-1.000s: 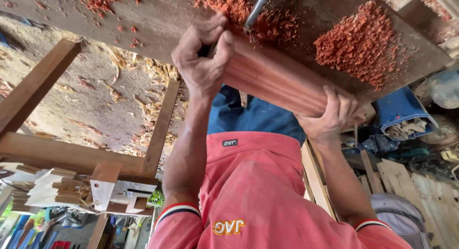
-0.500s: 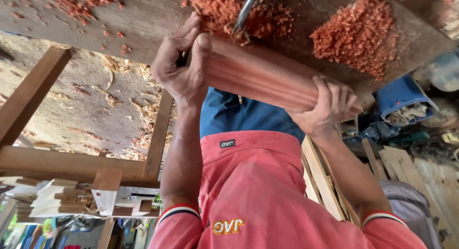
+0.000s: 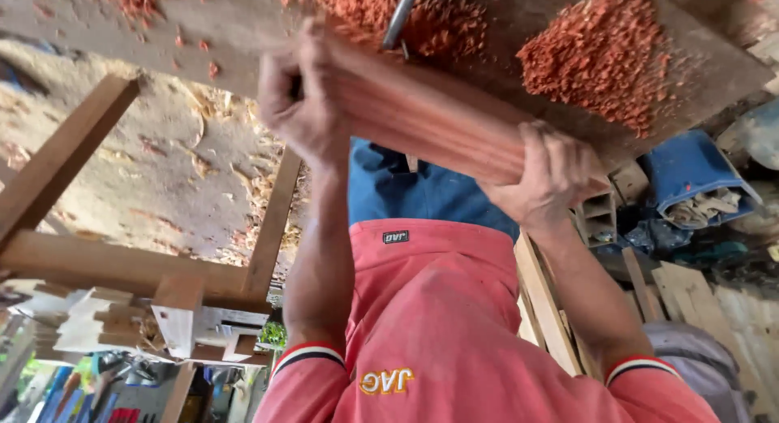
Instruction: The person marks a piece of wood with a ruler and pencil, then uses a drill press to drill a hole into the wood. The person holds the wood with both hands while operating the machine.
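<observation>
— In the head view, what do the hands hold?

— Both grip a reddish fluted wooden post (image 3: 430,118) lying across the workbench (image 3: 519,33). The left hand (image 3: 296,94), blurred, clenches one end; the right hand (image 3: 552,175) wraps the other.

— And around it?

— Red wood shavings (image 3: 600,58) heaped on the dark bench, a metal rod (image 3: 399,17) touching the post, dirt floor (image 3: 146,163) with pale curls, a wooden frame (image 3: 97,261).

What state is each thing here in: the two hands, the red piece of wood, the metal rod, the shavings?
Left hand: closed round the far end of the wood piece, blurred.
Right hand: closed round its near end.
Wood piece: held at both ends, slanting along the bench edge.
Metal rod: sticking out of the shavings beside the left hand.
Shavings: loose red heaps on the bench.
</observation>
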